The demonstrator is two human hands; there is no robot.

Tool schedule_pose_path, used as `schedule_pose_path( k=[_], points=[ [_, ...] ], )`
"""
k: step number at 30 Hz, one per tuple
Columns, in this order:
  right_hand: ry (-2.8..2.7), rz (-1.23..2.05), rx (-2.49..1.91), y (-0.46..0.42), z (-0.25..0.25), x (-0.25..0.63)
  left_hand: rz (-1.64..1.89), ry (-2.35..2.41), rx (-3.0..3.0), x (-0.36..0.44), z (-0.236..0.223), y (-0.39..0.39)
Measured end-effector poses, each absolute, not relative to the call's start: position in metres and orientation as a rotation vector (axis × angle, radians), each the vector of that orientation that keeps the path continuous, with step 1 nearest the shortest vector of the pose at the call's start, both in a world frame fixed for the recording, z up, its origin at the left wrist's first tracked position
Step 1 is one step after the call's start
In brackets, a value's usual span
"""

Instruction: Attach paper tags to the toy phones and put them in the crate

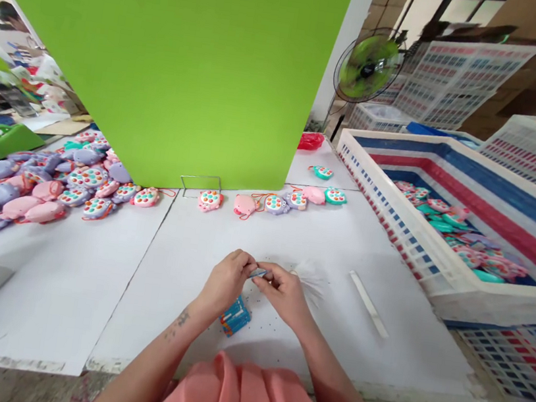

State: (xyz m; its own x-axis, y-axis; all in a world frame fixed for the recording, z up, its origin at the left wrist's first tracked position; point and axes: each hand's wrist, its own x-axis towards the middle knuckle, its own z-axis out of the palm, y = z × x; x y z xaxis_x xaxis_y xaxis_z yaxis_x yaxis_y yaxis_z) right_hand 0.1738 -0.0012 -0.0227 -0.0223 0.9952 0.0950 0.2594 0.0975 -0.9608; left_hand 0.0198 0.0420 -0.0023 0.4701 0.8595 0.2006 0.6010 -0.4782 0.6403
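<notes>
My left hand [227, 280] and my right hand [285, 291] meet over the white table [293, 231], both pinched on a small blue-grey piece [259, 272] held between their fingertips. A small blue box with orange stripes [235, 316] lies on the table just under my left wrist. A bundle of thin white plastic ties [311, 277] fans out on the table right behind my right hand. A white strip [367, 303] lies to the right of my hands.
A row of small pink, purple and teal toys [272, 203] lines the foot of a green board [168, 60]. A heap of them [45, 186] lies at the left. A striped crate [438, 265] at the right holds more. A fan [368, 67] stands behind. Another person sits far left.
</notes>
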Motion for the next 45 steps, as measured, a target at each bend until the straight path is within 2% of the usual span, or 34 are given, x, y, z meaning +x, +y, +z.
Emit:
schedule_pose_path(
  k=[9, 14, 18, 22, 28, 34, 38, 45],
  points=[
    [-1.393, 1.055, -1.316, 0.007, -0.024, 0.178, 0.671, 1.184, 2.230, 0.022, -0.010, 0.050],
    [-1.365, 1.034, -1.387, 0.007, -0.033, 0.186, 0.812, 1.413, 2.299, -0.006, -0.023, 0.137],
    [-1.355, 1.041, -1.391, 0.006, -0.039, 0.189, 0.627, 1.808, 2.144, -0.036, -0.037, 0.215],
    [-1.325, 1.050, -1.388, 0.005, -0.042, 0.187, 0.580, 1.843, 2.041, -0.049, -0.050, 0.239],
    [-1.315, 1.012, -1.390, 0.008, -0.042, 0.191, 0.686, 1.639, 1.972, -0.046, -0.052, 0.214],
    [-1.025, 0.744, -1.459, 0.016, -0.023, 0.209, 0.790, 1.277, 1.776, -0.014, -0.041, 0.144],
    [-0.972, 0.520, -1.406, 0.024, -0.008, 0.210, 0.827, 0.790, 1.215, 0.027, -0.028, 0.077],
    [-1.097, 0.348, -1.484, 0.019, -0.002, 0.198, 0.653, 0.541, 0.734, 0.065, -0.017, 0.014]
  ],
)
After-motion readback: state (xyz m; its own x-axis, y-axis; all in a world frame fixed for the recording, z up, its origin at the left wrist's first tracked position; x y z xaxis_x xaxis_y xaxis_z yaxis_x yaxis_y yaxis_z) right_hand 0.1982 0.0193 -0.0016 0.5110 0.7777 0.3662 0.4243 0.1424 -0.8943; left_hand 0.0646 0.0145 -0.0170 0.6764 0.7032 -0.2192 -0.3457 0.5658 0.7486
